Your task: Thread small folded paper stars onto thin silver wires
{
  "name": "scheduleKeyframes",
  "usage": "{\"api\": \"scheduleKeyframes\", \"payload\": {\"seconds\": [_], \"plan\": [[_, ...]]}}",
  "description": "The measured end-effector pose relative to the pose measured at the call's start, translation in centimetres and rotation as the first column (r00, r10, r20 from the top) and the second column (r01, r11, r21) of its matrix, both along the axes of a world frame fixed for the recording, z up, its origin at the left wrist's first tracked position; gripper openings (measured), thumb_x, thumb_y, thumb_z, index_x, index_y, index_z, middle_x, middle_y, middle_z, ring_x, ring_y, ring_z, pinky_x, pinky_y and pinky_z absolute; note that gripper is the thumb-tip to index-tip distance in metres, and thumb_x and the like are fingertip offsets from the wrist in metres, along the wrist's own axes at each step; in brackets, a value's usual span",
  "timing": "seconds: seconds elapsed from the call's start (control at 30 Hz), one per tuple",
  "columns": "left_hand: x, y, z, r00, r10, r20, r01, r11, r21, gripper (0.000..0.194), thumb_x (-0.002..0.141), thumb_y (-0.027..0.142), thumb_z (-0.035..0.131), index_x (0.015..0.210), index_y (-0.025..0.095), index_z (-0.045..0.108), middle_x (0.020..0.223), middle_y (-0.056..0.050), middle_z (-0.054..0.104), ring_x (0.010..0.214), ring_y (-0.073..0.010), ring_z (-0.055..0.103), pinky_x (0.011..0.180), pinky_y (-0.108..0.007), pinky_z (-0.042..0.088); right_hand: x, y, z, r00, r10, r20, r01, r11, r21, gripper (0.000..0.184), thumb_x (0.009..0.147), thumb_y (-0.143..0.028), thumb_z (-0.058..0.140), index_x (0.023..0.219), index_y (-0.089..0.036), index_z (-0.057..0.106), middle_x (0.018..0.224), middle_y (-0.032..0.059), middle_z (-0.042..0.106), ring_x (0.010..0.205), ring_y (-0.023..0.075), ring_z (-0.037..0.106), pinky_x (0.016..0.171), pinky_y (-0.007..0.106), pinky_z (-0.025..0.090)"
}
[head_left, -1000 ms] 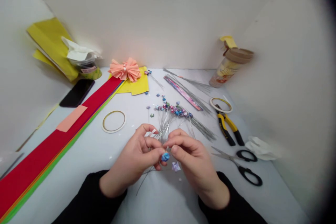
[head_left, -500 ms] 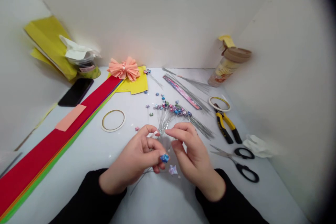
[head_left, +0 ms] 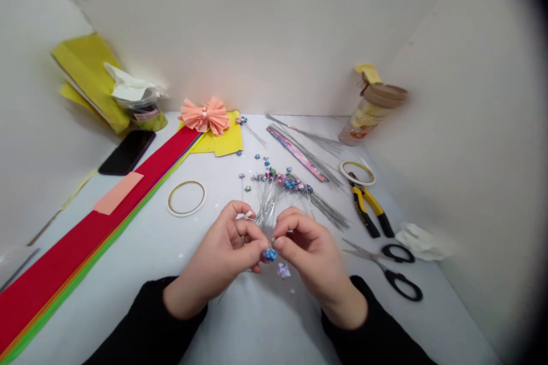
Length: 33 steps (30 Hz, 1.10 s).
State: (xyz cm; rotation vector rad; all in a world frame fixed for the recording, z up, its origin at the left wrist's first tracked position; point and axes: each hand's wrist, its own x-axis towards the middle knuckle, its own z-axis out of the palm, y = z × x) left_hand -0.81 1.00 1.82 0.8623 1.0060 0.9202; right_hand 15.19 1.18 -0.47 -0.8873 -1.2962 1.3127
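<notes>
My left hand (head_left: 226,251) pinches a small blue paper star (head_left: 269,254) that sits on a thin wire running back under the palm. My right hand (head_left: 306,251) has its fingers curled, with thumb and forefinger closed on the same star from the right. A pale purple star (head_left: 283,271) lies loose on the white table just below my right thumb. Right behind my fingers lies a bundle of wires tipped with several coloured stars (head_left: 282,179).
Black scissors (head_left: 391,271), yellow pliers (head_left: 369,211) and a tape ring (head_left: 358,172) lie at the right. Another tape ring (head_left: 186,198), stacked coloured paper (head_left: 85,234), a phone (head_left: 127,151), a peach paper bow (head_left: 204,116) and a jar (head_left: 370,108) stand further off.
My right hand had drawn a little away from the star half a second ago and has now come back to pinch it. The left hand kept its hold.
</notes>
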Motion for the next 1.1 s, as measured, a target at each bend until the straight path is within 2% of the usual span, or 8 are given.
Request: {"api": "scheduleKeyframes", "payload": {"seconds": [0.2, 0.33, 0.43, 0.57, 0.7, 0.9, 0.97, 1.1], "plan": [[0.0, 0.0, 0.0, 0.998, -0.049, 0.045, 0.050, 0.998, -0.023, 0.041, 0.071, 0.011, 0.068, 0.092, 0.024, 0.035, 0.056, 0.009, 0.064, 0.046, -0.0084, 0.056, 0.044, -0.016, 0.045, 0.0, 0.2, 0.1, 1.000, 0.020, -0.022, -0.021, 0.998, -0.065, 0.013, 0.077, -0.032, 0.072, 0.072, -0.021, 0.067, 0.076, 0.0007, 0.058, 0.071, 0.0152, 0.055, 0.064, 0.029, 0.046], [0.0, 0.0, -0.1, 0.996, -0.026, 0.089, 0.030, 0.999, -0.042, 0.043, 0.071, 0.014, 0.071, 0.091, 0.024, 0.035, 0.059, 0.007, 0.067, 0.047, -0.0098, 0.057, 0.044, -0.017, 0.043, -0.4, 0.3, -0.6, 0.971, 0.095, -0.217, -0.148, 0.959, -0.243, 0.027, 0.072, -0.046, 0.075, 0.078, -0.021, 0.068, 0.065, -0.0020, 0.057, 0.056, 0.0113, 0.048, 0.054, 0.025, 0.040], [-0.1, 0.1, -0.2, 0.993, 0.035, 0.115, -0.033, 0.999, -0.018, 0.042, 0.073, 0.014, 0.073, 0.091, 0.023, 0.036, 0.062, 0.006, 0.068, 0.052, -0.0096, 0.059, 0.051, -0.019, 0.045, -0.9, 0.2, -1.0, 0.959, 0.051, -0.280, -0.150, 0.927, -0.344, 0.032, 0.071, -0.050, 0.075, 0.080, -0.020, 0.065, 0.060, -0.0037, 0.054, 0.050, 0.0094, 0.041, 0.048, 0.023, 0.033], [-0.1, 0.3, -0.3, 0.987, 0.093, 0.128, -0.098, 0.995, 0.031, 0.041, 0.075, 0.014, 0.073, 0.096, 0.021, 0.040, 0.066, 0.006, 0.069, 0.066, -0.0098, 0.063, 0.067, -0.021, 0.047, -1.6, -0.1, -1.1, 0.944, 0.016, -0.329, -0.130, 0.936, -0.328, 0.029, 0.070, -0.039, 0.078, 0.078, -0.021, 0.057, 0.069, -0.0031, 0.057, 0.060, 0.0104, 0.048, 0.057, 0.023, 0.040], [0.0, 0.4, -0.3, 0.989, 0.088, 0.116, -0.090, 0.996, 0.013, 0.040, 0.074, 0.014, 0.074, 0.098, 0.021, 0.042, 0.063, 0.008, 0.066, 0.060, -0.0092, 0.060, 0.065, -0.022, 0.046, -2.1, -0.5, -1.0, 0.911, 0.061, -0.407, -0.221, 0.907, -0.358, 0.031, 0.069, -0.036, 0.081, 0.078, -0.021, 0.055, 0.072, -0.0043, 0.056, 0.063, 0.0096, 0.052, 0.063, 0.023, 0.042], [-0.1, 0.3, -0.3, 0.981, 0.092, 0.171, -0.097, 0.995, 0.023, 0.044, 0.075, 0.018, 0.074, 0.108, 0.023, 0.044, 0.071, 0.005, 0.067, 0.062, -0.0112, 0.058, 0.062, -0.024, 0.044, -2.2, -0.5, -1.0, 0.894, 0.054, -0.445, -0.245, 0.891, -0.383, 0.029, 0.068, -0.035, 0.082, 0.079, -0.021, 0.059, 0.068, -0.0040, 0.060, 0.064, 0.0108, 0.055, 0.066, 0.025, 0.044], [-0.3, 0.4, -0.2, 0.977, 0.128, 0.170, -0.133, 0.991, 0.016, 0.046, 0.078, 0.021, 0.071, 0.115, 0.024, 0.044, 0.078, 0.002, 0.069, 0.069, -0.0125, 0.059, 0.068, -0.026, 0.045, -2.0, -0.4, -0.8, 0.890, 0.042, -0.454, -0.242, 0.888, -0.391, 0.026, 0.068, -0.034, 0.082, 0.079, -0.020, 0.063, 0.067, -0.0031, 0.061, 0.063, 0.0108, 0.055, 0.065, 0.025, 0.044], [-0.8, 0.9, 0.0, 0.966, 0.250, 0.062, -0.251, 0.968, 0.011, 0.059, 0.080, 0.025, 0.068, 0.133, 0.024, 0.040, 0.086, -0.002, 0.072, 0.085, -0.0131, 0.060, 0.080, -0.025, 0.042, -0.8, 0.0, -0.4, 0.862, -0.007, -0.507, -0.227, 0.889, -0.398, 0.024, 0.067, -0.031, 0.083, 0.081, -0.020, 0.067, 0.063, -0.0027, 0.061, 0.060, 0.0113, 0.055, 0.061, 0.025, 0.043]]}}
